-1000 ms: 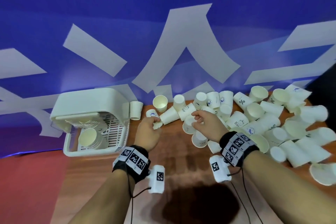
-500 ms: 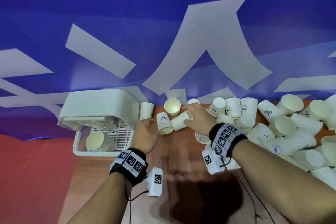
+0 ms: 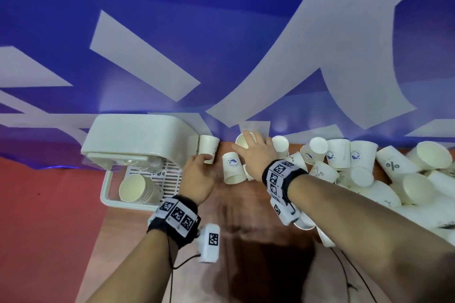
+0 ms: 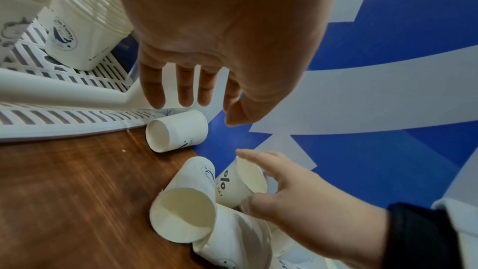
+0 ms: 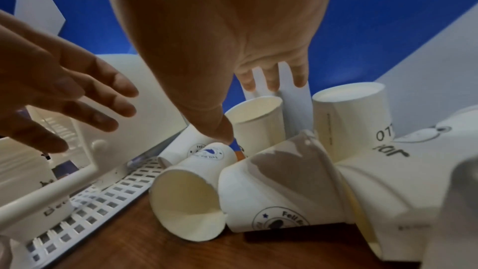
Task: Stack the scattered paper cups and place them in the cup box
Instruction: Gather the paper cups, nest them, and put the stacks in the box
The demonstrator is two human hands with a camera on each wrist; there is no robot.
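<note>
Many white paper cups (image 3: 364, 174) lie scattered on the right of the wooden table (image 3: 241, 219). The white cup box (image 3: 138, 135) stands at the back left with stacked cups (image 3: 138, 188) inside. My left hand (image 3: 200, 158) is open, its straight fingers just over a cup (image 4: 175, 130) lying on its side beside the box. My right hand (image 3: 240, 140) is open too, fingers spread above an upright cup (image 5: 256, 122) at the back edge. Its thumb hangs over a tipped dolphin-print cup (image 3: 232, 167).
A blue banner with white shapes (image 3: 246, 44) rises right behind the table's back edge. An upside-down cup (image 5: 346, 109) stands just right of the upright one. Red floor (image 3: 44, 229) shows left of the table. Bare wood lies in front of my hands.
Both hands have reached farther back: the left went from a small cup to the cup beside the box, the right left the pile for the upright cup.
</note>
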